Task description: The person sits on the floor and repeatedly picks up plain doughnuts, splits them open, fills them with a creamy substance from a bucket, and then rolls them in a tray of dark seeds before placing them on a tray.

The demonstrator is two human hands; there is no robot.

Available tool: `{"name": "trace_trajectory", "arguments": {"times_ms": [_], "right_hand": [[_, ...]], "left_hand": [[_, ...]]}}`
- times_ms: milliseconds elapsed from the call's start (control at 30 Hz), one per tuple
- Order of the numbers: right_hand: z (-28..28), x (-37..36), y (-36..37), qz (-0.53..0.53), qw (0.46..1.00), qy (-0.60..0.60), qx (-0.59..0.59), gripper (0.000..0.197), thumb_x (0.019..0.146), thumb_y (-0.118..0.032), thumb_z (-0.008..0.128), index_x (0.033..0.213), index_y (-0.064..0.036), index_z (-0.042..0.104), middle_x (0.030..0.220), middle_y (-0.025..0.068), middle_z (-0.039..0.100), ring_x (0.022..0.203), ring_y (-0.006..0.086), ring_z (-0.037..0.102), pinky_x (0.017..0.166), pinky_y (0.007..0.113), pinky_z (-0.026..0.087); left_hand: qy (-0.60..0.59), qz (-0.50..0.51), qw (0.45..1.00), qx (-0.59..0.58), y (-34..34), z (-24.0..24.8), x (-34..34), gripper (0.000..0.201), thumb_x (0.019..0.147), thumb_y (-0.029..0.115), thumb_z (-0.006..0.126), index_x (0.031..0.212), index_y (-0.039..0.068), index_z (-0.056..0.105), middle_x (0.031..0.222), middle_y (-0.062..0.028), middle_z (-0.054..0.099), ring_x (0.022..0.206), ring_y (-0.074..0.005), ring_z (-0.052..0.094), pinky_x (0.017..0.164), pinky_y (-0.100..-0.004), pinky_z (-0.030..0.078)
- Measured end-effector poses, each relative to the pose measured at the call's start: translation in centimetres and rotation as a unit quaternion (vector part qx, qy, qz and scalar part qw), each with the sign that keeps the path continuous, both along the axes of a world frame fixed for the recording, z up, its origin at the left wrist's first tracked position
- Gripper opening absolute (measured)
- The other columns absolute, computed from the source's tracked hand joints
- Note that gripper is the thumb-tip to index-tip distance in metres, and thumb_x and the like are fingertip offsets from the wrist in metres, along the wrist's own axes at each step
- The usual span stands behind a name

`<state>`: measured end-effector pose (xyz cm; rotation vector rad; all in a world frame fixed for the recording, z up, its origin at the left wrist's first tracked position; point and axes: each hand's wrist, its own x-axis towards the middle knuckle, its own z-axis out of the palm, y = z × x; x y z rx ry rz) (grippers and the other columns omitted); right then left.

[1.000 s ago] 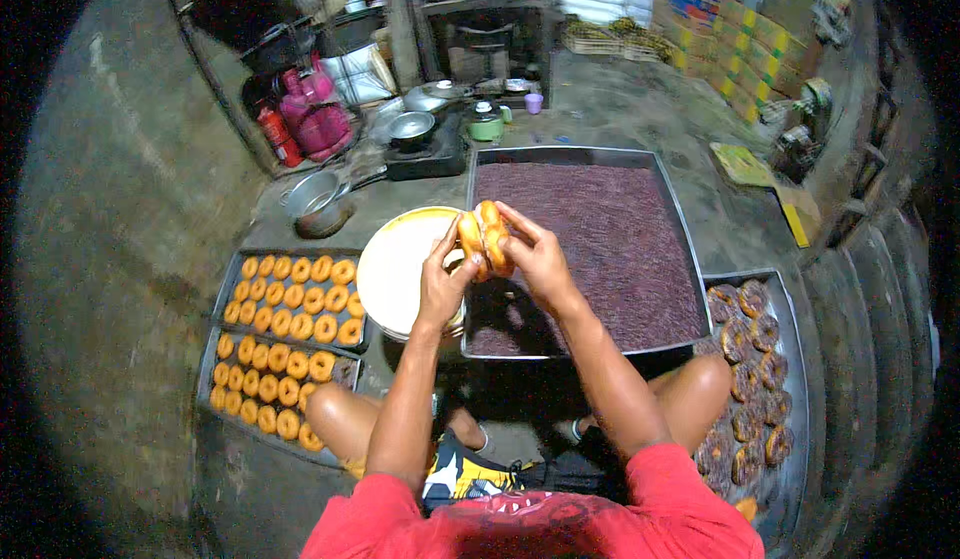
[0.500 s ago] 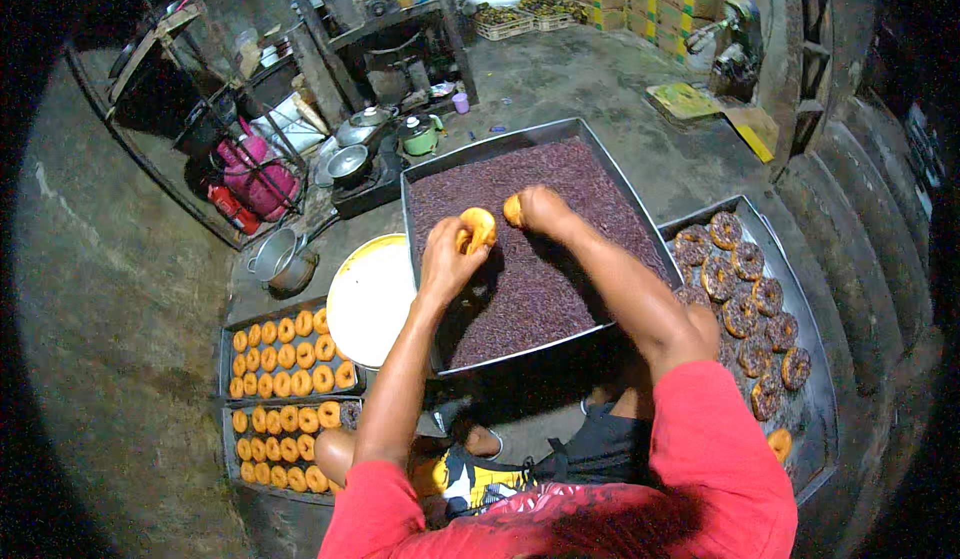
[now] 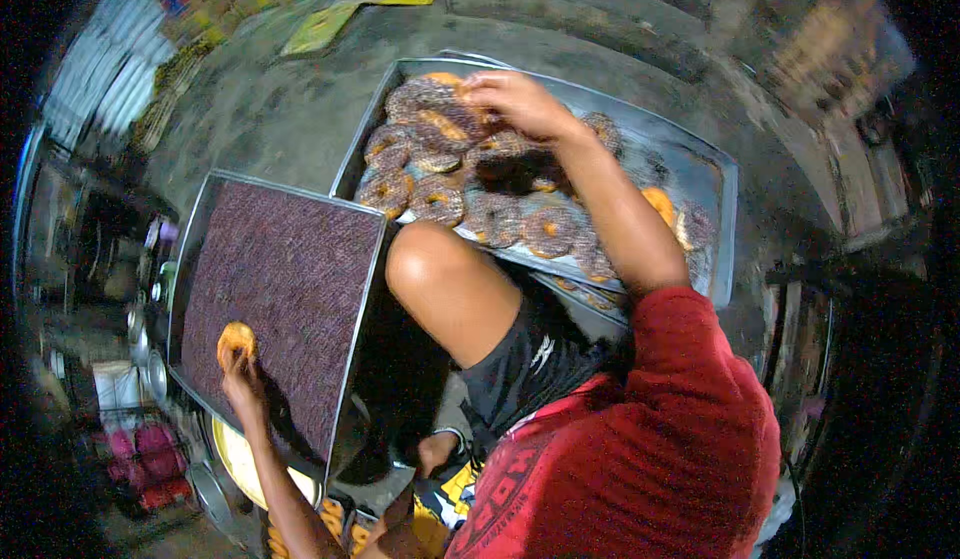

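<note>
My left hand (image 3: pixel 240 381) is closed on a plain golden doughnut (image 3: pixel 237 339), held by its near edge above a deep square tray (image 3: pixel 205 204) of dark brown sprinkles (image 3: pixel 285 279). Out to the right, my right hand (image 3: pixel 522 106) is over a long metal tray (image 3: pixel 722 199). Its fingers are bent against a sprinkle-coated doughnut (image 3: pixel 440 129) at the top of a pile; they partly cover it, and motion blurs them. Other coated doughnuts (image 3: pixel 437 199) lie about it, some leaning on each other.
My bent knee (image 3: pixel 440 269) is between the two trays. A round pale tub (image 3: pixel 240 454) stands below the sprinkle tray, near several plain doughnuts (image 3: pixel 335 524). Pots (image 3: pixel 208 494) are at the lower left. Concrete steps (image 3: pixel 580 9) rise beyond the long tray.
The view has swung right. My right hand has gone from the sprinkle tray to the coated doughnuts. My left hand is still over the sprinkles with a doughnut.
</note>
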<state>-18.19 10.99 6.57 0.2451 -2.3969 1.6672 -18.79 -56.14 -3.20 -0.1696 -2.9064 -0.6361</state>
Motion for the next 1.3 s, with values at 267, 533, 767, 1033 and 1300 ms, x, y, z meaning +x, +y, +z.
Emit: {"name": "trace_trajectory", "arguments": {"times_ms": [267, 533, 767, 1033, 1300], "right_hand": [[-11.4, 29.4, 29.5, -0.457, 0.858, -0.213, -0.103, 0.029, 0.095, -0.032, 0.049, 0.094, -0.0103, 0.067, 0.083, 0.0043, 0.064, 0.069, 0.0169, 0.062, 0.052, 0.038, 0.054], [-15.1, 27.3, 31.6, -0.609, 0.656, -0.182, 0.407, 0.031, 0.087, -0.020, 0.055, 0.107, 0.0003, 0.068, 0.077, 0.0238, 0.065, 0.076, 0.0295, 0.070, 0.070, 0.046, 0.056], [-1.7, 6.6, 0.6, 0.044, 0.907, -0.079, -0.410, 0.038, 0.102, -0.020, 0.044, 0.131, 0.0038, 0.052, 0.121, 0.0200, 0.063, 0.101, 0.0305, 0.067, 0.085, 0.042, 0.056], [-4.0, 6.2, -1.0, 0.016, 0.794, -0.114, -0.596, 0.025, 0.102, -0.023, 0.046, 0.117, -0.0074, 0.060, 0.116, 0.0112, 0.065, 0.101, 0.0260, 0.065, 0.075, 0.049, 0.057], [-16.9, 19.7, 21.0, -0.514, 0.759, -0.030, -0.399, 0.031, 0.096, -0.013, 0.049, 0.125, -0.0028, 0.049, 0.113, 0.0172, 0.064, 0.092, 0.0301, 0.068, 0.071, 0.039, 0.061]], "left_hand": [[0.005, 0.027, 0.989, 0.145, 0.2, 4.9, -3.3, 0.035, 0.100, 0.018, 0.054, 0.123, -0.007, 0.061, 0.114, -0.0153, 0.068, 0.100, -0.0203, 0.064, 0.087, -0.0311, 0.050], [-0.152, -0.093, 0.757, 0.628, 20.8, 13.8, -2.9, 0.044, 0.100, 0.025, 0.053, 0.135, 0.000, 0.048, 0.132, -0.0203, 0.053, 0.121, -0.0314, 0.055, 0.104, -0.0454, 0.046], [-0.338, -0.181, 0.620, 0.685, 37.6, 13.1, -2.2, 0.037, 0.099, 0.025, 0.052, 0.127, 0.000, 0.054, 0.118, -0.0140, 0.062, 0.110, -0.0338, 0.061, 0.091, -0.0475, 0.054], [-0.420, -0.114, 0.723, 0.536, 45.5, 12.9, -0.7, 0.044, 0.098, 0.035, 0.055, 0.131, 0.005, 0.053, 0.129, -0.0124, 0.055, 0.116, -0.0281, 0.055, 0.093, -0.0464, 0.050], [-0.122, -0.173, 0.865, 0.455, 32.0, 19.1, 3.4, 0.043, 0.097, 0.021, 0.055, 0.132, -0.004, 0.054, 0.137, -0.0152, 0.054, 0.122, -0.0258, 0.055, 0.094, -0.0388, 0.049]]}}
